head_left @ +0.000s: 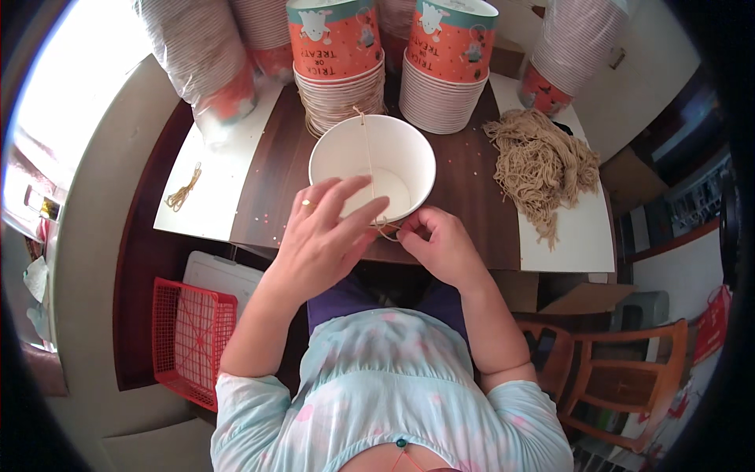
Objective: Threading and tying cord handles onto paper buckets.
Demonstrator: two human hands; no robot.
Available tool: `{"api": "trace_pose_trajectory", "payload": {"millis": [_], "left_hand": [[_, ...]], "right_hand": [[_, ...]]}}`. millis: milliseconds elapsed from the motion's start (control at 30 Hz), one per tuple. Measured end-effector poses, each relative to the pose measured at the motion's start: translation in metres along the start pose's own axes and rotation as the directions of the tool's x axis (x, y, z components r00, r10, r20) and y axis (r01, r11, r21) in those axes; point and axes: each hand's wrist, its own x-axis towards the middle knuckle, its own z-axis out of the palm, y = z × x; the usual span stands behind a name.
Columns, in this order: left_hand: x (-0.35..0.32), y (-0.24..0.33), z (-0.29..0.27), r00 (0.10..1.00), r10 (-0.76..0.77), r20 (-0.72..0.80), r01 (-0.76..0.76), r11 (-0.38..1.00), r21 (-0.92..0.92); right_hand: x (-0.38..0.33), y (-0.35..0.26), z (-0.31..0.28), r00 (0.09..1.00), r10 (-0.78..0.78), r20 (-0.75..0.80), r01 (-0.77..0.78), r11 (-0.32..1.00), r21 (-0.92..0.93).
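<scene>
As a thin tan string (368,149) is spanning its mouth from far rim to near rim, a round, white-lined paper bucket (338,161) is sitting toward the near edge of a dark brown wooden table (491,204). The left hand (318,228) is resting over the bucket's near left rim, its fingers loosely parted and curved; whether its hidden thumb is pinching anything cannot be told. The right hand (439,242), nearly closed, is gripping string between thumb and forefinger just beside the near rim. Two stacks of orange-printed paper buckets (336,47) are standing beyond, while a tangled heap of tan strings (543,161) is lying to the right and a small tan string bundle (183,189) to the left.
</scene>
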Motion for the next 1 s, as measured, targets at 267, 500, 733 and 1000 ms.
{"api": "trace_pose_trajectory", "payload": {"millis": [267,500,733,1000], "left_hand": [[-0.004,-0.028,0.021,0.998,0.033,0.045,-0.013,0.927,-0.376],[0.012,-0.035,0.006,0.992,0.061,0.113,0.007,0.856,-0.517],[0.018,-0.030,0.009,0.994,0.112,0.021,-0.081,0.829,-0.553],[0.012,-0.021,0.014,0.987,-0.115,-0.114,0.008,0.740,-0.673]], "right_hand": [[0.002,0.011,0.000,0.985,-0.067,-0.159,0.049,0.992,-0.116],[0.003,0.007,-0.001,0.978,-0.057,-0.203,0.028,0.990,-0.140],[-0.014,-0.028,0.003,0.727,-0.612,-0.311,0.449,0.767,-0.459],[-0.005,-0.022,0.020,0.776,-0.608,-0.168,0.554,0.785,-0.277]]}}
